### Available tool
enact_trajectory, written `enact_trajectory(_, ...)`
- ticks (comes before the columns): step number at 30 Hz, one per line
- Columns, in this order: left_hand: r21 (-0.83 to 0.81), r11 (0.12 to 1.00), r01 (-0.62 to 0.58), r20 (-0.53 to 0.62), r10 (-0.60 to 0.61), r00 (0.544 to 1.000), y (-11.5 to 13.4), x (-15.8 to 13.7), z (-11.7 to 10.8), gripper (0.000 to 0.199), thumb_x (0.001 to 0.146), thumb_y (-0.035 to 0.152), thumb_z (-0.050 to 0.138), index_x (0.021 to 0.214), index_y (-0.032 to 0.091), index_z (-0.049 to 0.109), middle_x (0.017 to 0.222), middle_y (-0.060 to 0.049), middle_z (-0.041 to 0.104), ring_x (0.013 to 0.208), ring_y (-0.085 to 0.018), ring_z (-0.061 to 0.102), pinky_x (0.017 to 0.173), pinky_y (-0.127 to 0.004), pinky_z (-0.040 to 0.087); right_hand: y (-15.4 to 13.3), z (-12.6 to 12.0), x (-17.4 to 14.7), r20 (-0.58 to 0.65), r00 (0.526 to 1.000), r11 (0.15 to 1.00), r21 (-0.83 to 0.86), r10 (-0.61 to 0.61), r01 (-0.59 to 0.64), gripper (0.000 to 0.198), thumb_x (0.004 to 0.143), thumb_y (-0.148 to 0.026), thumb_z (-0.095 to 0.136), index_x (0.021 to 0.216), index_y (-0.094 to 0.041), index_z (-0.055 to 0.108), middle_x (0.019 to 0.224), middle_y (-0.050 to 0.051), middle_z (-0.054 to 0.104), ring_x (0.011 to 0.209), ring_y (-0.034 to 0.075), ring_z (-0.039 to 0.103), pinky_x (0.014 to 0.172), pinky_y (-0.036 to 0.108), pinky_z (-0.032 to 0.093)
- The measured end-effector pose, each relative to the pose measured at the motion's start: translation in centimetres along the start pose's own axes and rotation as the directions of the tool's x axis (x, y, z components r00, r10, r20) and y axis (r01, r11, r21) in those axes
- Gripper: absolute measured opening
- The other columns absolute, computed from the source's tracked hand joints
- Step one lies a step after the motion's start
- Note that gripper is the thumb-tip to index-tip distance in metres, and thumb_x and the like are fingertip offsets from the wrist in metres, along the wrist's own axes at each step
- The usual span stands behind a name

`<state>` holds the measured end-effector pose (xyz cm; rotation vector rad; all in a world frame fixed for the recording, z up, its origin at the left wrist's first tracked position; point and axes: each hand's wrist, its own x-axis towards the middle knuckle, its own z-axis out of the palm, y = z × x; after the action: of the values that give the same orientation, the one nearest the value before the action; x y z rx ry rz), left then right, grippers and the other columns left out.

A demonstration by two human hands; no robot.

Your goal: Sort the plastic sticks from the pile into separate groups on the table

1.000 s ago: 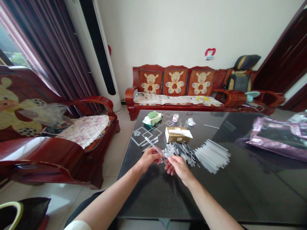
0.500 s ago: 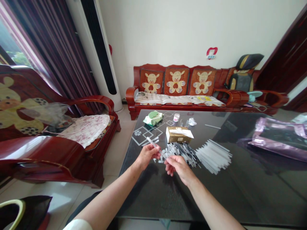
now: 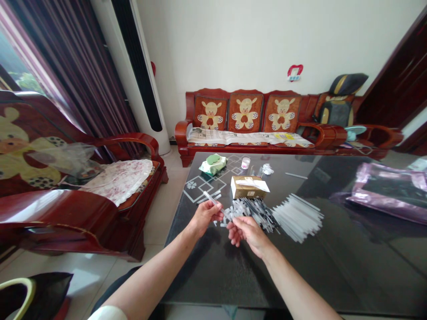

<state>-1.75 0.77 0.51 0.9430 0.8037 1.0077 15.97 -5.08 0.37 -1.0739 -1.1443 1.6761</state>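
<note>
Between the fingers of my left hand [image 3: 204, 218] is a thin translucent plastic tube [image 3: 209, 196], slanting up and to the left. My right hand [image 3: 247, 231] pinches at the tube's near, lower end; exactly what its fingertips cover is too small to make out. Just past the hands lies a heap of short whitish pieces and dark thin sticks [image 3: 258, 212]. To the right, a bundle of long translucent tubes [image 3: 298, 218] is spread on the dark glossy table [image 3: 336, 271]. Another tube or two lie behind my left hand.
Behind the heap stands a tissue box [image 3: 248, 191]. Farther back are a green wipes pack [image 3: 213, 164], a small cup [image 3: 245, 163], a crumpled tissue [image 3: 267, 169] and a lone tube [image 3: 296, 176]. A purple-edged plastic bag [image 3: 387, 191] lies at right.
My right hand has shifted very slightly at the tube's lower end. My left hand and the tube stay almost where they were.
</note>
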Motion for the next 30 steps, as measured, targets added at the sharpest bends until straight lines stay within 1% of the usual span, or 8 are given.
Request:
enact_trajectory(3,0.017,1.000,0.006,0.000,-0.006,1.000,-0.02,0.01,0.09,0.039,0.065,0.042,0.079,0.082,0.010,0.063,0.064,-0.004,0.066,0.055,-0.011,0.060,0.059,-0.023,0.050,0.07,-0.03,-0.05,0.024,1.000,1.000,0.016,0.006,-0.006,0.040,0.081,-0.051,0.060,0.080,-0.011,0.064,0.059,0.003,0.065,0.046,0.012,0.059,0.040,0.020,0.041)
enact_trajectory(8,0.062,0.998,0.001,-0.056,0.002,0.998,-0.08,-0.01,0.21,0.039,0.065,0.043,0.079,0.077,0.010,0.062,0.061,-0.004,0.066,0.052,-0.011,0.060,0.057,-0.023,0.050,0.08,-0.09,0.04,-0.007,1.000,1.000,0.000,0.017,-0.017,0.037,0.077,-0.049,0.064,0.077,-0.012,0.064,0.057,0.001,0.062,0.043,0.011,0.055,0.039,0.021,0.042)
enact_trajectory(11,0.085,0.996,0.005,-0.081,0.001,0.997,-0.10,-0.07,0.26,0.039,0.065,0.043,0.079,0.075,0.010,0.061,0.060,-0.005,0.066,0.052,-0.011,0.060,0.056,-0.023,0.050,0.18,-0.17,0.20,-0.076,0.995,0.990,-0.130,-0.059,0.049,0.031,0.076,-0.044,0.067,0.071,-0.014,0.062,0.055,0.001,0.062,0.043,0.012,0.055,0.040,0.023,0.042)
enact_trajectory(14,0.091,0.996,0.001,-0.088,0.007,0.996,-0.12,-0.07,0.35,0.039,0.065,0.043,0.079,0.075,0.009,0.062,0.060,-0.005,0.066,0.052,-0.012,0.061,0.056,-0.023,0.051,0.23,-0.34,0.30,-0.169,0.969,0.949,-0.291,-0.178,0.123,0.027,0.072,-0.038,0.071,0.064,-0.016,0.058,0.054,0.001,0.062,0.046,0.012,0.056,0.043,0.023,0.043)
enact_trajectory(16,0.082,0.997,-0.008,-0.085,0.015,0.996,-0.13,-0.02,0.39,0.039,0.065,0.042,0.079,0.077,0.009,0.062,0.060,-0.005,0.066,0.052,-0.012,0.061,0.056,-0.024,0.051,0.19,-0.47,0.31,-0.194,0.959,0.933,-0.334,-0.207,0.134,0.026,0.070,-0.037,0.073,0.064,-0.017,0.058,0.056,0.000,0.063,0.047,0.012,0.056,0.044,0.023,0.043)
enact_trajectory(22,0.052,0.998,-0.028,-0.066,0.031,0.997,-0.10,-0.01,0.35,0.038,0.065,0.042,0.079,0.078,0.009,0.063,0.061,-0.004,0.066,0.053,-0.011,0.061,0.058,-0.024,0.051,0.08,-0.47,0.20,-0.069,0.995,0.971,-0.234,-0.073,0.055,0.045,0.085,-0.055,0.049,0.082,-0.012,0.063,0.057,0.003,0.063,0.043,0.012,0.057,0.039,0.023,0.043)
enact_trajectory(26,0.051,0.998,-0.032,-0.051,0.035,0.998,-0.09,-0.14,0.41,0.038,0.065,0.042,0.079,0.078,0.009,0.063,0.062,-0.004,0.066,0.053,-0.011,0.061,0.057,-0.024,0.051,0.03,-0.27,0.19,-0.063,0.994,0.981,-0.182,-0.085,0.073,0.037,0.081,-0.048,0.058,0.076,-0.012,0.062,0.054,0.001,0.061,0.042,0.011,0.055,0.038,0.021,0.042)
enact_trajectory(30,0.055,0.998,-0.034,-0.057,0.037,0.998,-0.07,-0.12,0.49,0.037,0.066,0.041,0.079,0.078,0.009,0.063,0.061,-0.003,0.065,0.053,-0.011,0.061,0.057,-0.024,0.052,-0.01,-0.23,0.24,-0.150,0.983,0.984,-0.164,-0.102,0.077,0.029,0.071,-0.039,0.072,0.070,-0.013,0.058,0.056,0.000,0.063,0.044,0.010,0.057,0.041,0.021,0.044)
